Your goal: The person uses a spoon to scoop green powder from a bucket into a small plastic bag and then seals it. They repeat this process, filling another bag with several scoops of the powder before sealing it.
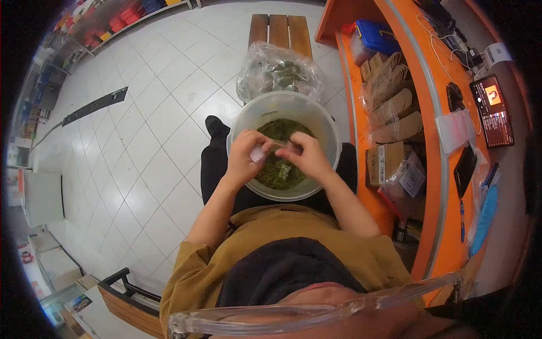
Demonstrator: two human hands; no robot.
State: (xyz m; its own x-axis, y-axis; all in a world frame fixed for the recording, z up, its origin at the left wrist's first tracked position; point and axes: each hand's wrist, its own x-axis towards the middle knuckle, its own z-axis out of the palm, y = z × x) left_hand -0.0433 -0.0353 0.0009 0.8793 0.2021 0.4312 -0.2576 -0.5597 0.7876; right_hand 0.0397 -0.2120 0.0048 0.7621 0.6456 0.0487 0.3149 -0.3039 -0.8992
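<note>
A translucent round bucket [241, 121] stands between my legs, with crumbled green dried herb [276, 127] inside. Over it, my left hand [247, 156] is closed in a pinch, and a small whitish piece of plastic [258, 153] shows at its palm. My right hand [310, 158] also pinches, its fingertips close to those of the left. Between them is what looks like a small clear plastic bag [278, 144]; its outline is blurred and partly hidden by fingers. A small shiny packet [284, 170] lies on the herb below.
Beyond the bucket, a large clear bag [279, 73] with green clumps rests on a slatted wooden bench [278, 31]. An orange shelf unit [361, 141] on the right holds cardboard pieces and a blue-lidded box [375, 37]. A lit phone [492, 110] lies on its top.
</note>
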